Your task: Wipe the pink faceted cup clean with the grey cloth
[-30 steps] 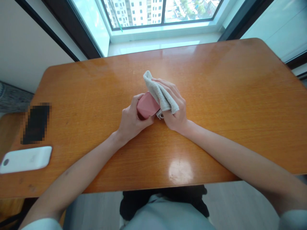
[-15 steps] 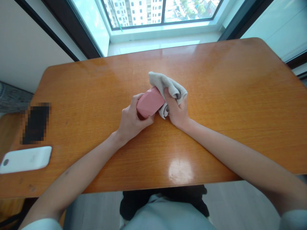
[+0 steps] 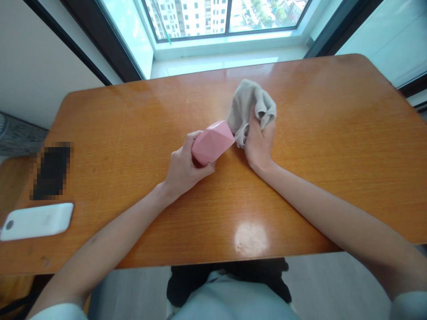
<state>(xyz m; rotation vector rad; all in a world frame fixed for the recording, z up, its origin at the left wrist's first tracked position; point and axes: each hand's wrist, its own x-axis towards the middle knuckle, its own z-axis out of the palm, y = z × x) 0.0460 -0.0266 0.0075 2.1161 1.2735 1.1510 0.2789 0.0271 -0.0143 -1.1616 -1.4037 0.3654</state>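
A pink faceted object [image 3: 213, 141], perhaps a small vase or cup, lies tilted on its side in the grip of my left hand [image 3: 185, 166]. My fingers and thumb wrap round its left end, and its right end points toward the cloth. Bunched in my right hand [image 3: 262, 144] is a light grey cloth [image 3: 248, 104], its folds hanging over the fingers and hiding most of them. Cloth and pink object are very close at the object's right end; whether they touch I cannot tell. Both hands are above the middle of the table.
The brown wooden table [image 3: 320, 178] spreads under both arms. At its left side lie a white phone-like device [image 3: 38, 221] and a dark pixelated rectangle [image 3: 51, 172]. Past the far edge is a window sill [image 3: 213, 62] with a window.
My right hand has moved the cloth up and to the right, off the pink object's far side. The pink object has turned slightly, showing more of its facets.
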